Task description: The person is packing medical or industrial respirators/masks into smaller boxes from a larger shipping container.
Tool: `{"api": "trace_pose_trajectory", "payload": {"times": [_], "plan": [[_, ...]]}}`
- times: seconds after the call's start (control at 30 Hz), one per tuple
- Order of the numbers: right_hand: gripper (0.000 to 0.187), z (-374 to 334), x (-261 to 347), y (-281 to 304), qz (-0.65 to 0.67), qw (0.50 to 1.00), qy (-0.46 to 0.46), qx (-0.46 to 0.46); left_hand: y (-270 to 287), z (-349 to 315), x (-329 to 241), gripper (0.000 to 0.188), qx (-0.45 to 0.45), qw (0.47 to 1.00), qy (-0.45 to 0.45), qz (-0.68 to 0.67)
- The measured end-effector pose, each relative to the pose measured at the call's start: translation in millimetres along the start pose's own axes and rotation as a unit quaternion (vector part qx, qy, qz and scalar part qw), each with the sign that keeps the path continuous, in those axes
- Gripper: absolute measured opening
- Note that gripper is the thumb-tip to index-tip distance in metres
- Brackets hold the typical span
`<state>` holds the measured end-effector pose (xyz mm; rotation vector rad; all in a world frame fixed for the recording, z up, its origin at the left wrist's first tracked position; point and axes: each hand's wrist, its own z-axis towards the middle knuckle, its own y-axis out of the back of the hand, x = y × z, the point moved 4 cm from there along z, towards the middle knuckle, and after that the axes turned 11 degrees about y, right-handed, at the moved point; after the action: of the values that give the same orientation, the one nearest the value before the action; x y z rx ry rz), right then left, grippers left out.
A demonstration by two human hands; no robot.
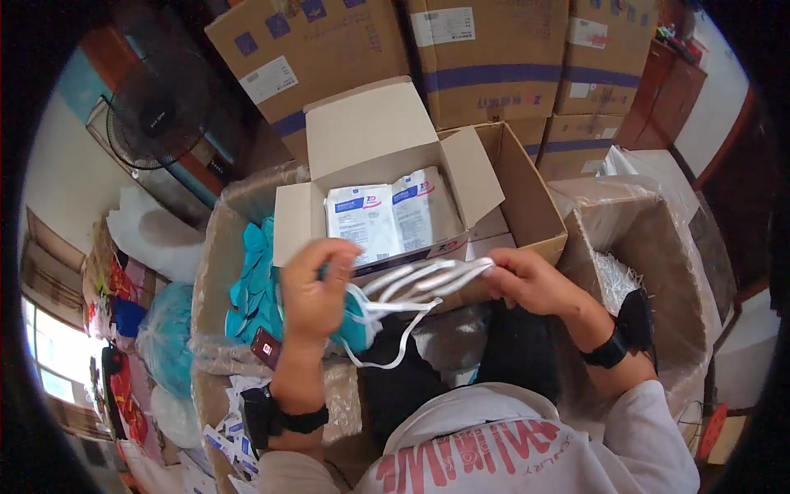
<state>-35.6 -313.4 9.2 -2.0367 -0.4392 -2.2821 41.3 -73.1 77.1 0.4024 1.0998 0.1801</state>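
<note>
My left hand (315, 288) is curled around a teal cup-shaped piece (354, 317) that looks like a face mask, partly hidden behind my fingers. Several white straps (403, 288) run from it across to my right hand (527, 280), whose fingers are pinched on their far end. One strap loop hangs down between my hands. Just beyond them stands an open white box (374, 136) holding white and blue sealed packets (364, 218). More teal pieces (251, 276) are heaped in the carton at the left.
The white box stands in a larger brown carton (531, 193). At the right, another carton (683, 280) contains white strands (615, 284). A phone (266, 347) lies near my left forearm, above loose packets (230, 436). Tall cartons (494, 74) stack behind; a fan (152, 119) is at far left.
</note>
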Motion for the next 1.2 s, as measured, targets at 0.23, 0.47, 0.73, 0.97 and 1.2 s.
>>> {"api": "trace_pose_trajectory", "payload": {"times": [0.23,0.47,0.73,0.97,1.2], "plan": [[0.016,20,15,-30,-0.162,0.971,0.167,0.046,-81,-54,40,0.038,0.444,0.878,0.149,0.095],[0.023,9,-12,-62,-0.254,0.952,0.133,0.104,-79,-55,28,0.031,0.213,0.956,0.174,-0.099],[0.033,-38,5,-80,-0.233,0.895,0.161,0.345,-76,-101,28,0.023,0.568,0.822,-0.032,0.044],[0.037,-99,-10,-65,-0.088,0.853,-0.004,0.514,-105,-185,35,0.025,0.616,0.767,0.041,-0.175],[0.042,-136,5,-32,0.004,0.855,-0.140,0.499,-126,-211,39,0.021,0.606,0.755,0.058,-0.241]]}}
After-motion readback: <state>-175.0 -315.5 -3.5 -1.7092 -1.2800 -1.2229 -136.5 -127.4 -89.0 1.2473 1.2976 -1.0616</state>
